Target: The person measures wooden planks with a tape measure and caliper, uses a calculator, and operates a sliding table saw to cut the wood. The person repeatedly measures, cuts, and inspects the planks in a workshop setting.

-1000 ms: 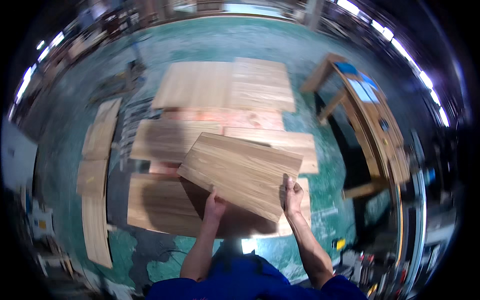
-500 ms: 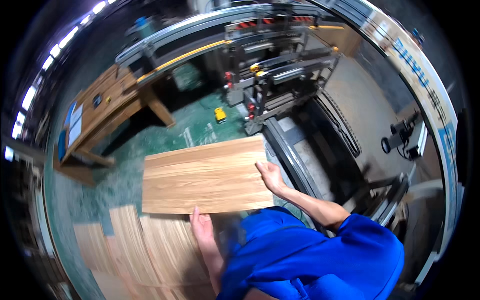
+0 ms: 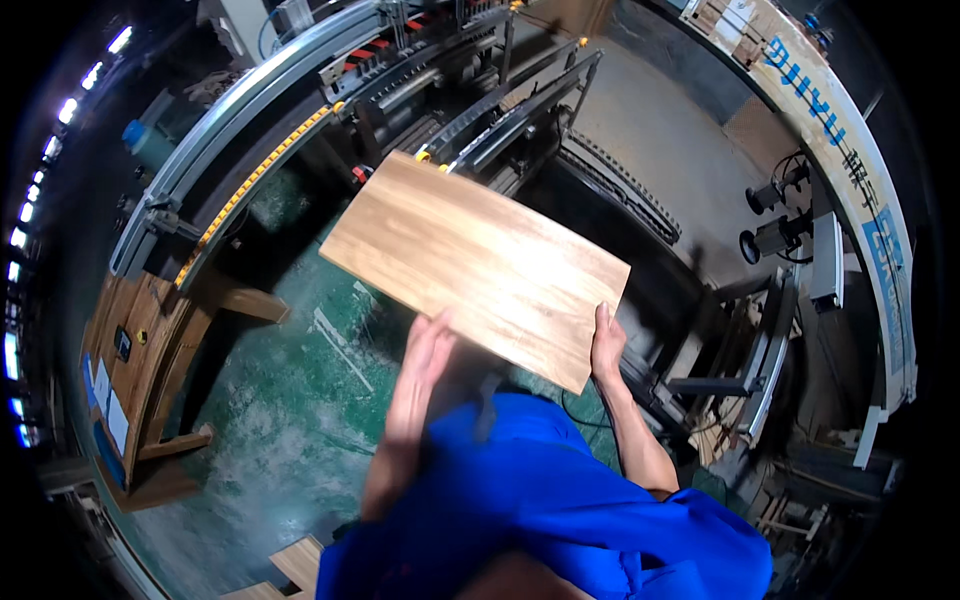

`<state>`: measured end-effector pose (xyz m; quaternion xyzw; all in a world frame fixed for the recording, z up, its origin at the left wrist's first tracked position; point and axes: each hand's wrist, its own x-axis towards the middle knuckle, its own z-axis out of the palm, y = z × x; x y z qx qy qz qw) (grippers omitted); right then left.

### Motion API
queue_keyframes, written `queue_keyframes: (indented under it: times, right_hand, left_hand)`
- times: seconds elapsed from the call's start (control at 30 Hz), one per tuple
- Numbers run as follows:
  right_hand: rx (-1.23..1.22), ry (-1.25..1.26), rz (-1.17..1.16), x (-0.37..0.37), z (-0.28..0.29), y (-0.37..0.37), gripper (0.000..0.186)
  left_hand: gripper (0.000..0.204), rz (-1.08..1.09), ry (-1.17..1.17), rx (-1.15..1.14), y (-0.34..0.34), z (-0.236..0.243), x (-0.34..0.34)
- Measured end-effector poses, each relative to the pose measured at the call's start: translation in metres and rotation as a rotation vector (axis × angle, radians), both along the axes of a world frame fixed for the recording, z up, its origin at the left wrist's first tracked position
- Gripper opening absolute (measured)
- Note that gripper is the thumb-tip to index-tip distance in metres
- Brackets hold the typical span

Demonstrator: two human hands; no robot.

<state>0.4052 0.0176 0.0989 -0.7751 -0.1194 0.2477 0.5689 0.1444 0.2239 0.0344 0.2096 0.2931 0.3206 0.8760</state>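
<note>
A rectangular wooden panel (image 3: pixel 475 270) is held in the air in front of the body, above the green floor (image 3: pixel 290 420), with its long edges slanting from upper left to lower right. The near long edge is gripped by the left hand (image 3: pixel 425 350), whose lower fingers are hidden by the panel; the right-hand short edge is clamped by the right hand (image 3: pixel 607 348), with the thumb laid along the edge. Blue clothing (image 3: pixel 590 510) is seen below. Beyond the panel, a metal machine frame (image 3: pixel 490 140) is partly covered by it in view, and a yellow strip (image 3: pixel 265 165) is borne along a rail at upper left. At far left, well apart from the panel, a wooden table (image 3: pixel 142 370) is shown, on which white sheets (image 3: pixel 117 425) are laid. Pale boards (image 3: pixel 300 562) are partly visible at the lower edge.
</note>
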Motion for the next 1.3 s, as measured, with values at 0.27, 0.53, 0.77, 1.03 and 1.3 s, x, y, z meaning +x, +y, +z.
queue_keyframes:
  times: [0.27, 0.53, 0.77, 1.03, 1.3]
  right_hand:
    - [0.086, -0.036, -0.272, 0.013, 0.012, 0.104, 0.061]
    - [0.055, 0.013, -0.399, 0.095, -0.071, 0.178, 0.056]
    - [0.373, 0.235, -0.340, 0.203, -0.115, 0.278, 0.067]
    - [0.085, -0.027, -0.249, 0.338, -0.126, 0.432, 0.062]
    - [0.051, -0.042, -0.313, 0.400, -0.139, 0.514, 0.068]
  left_hand:
    - [0.050, -0.269, 0.003, -0.075, 0.147, 0.026, 0.075]
    - [0.042, -0.434, 0.053, -0.108, 0.252, -0.023, 0.166]
    - [0.021, -0.590, 0.407, 0.216, 0.351, -0.015, 0.192]
    - [0.017, -0.130, 0.892, 0.598, 0.398, 0.003, 0.199]
    - [0.015, 0.001, 0.987, 0.900, 0.451, 0.022, 0.255]
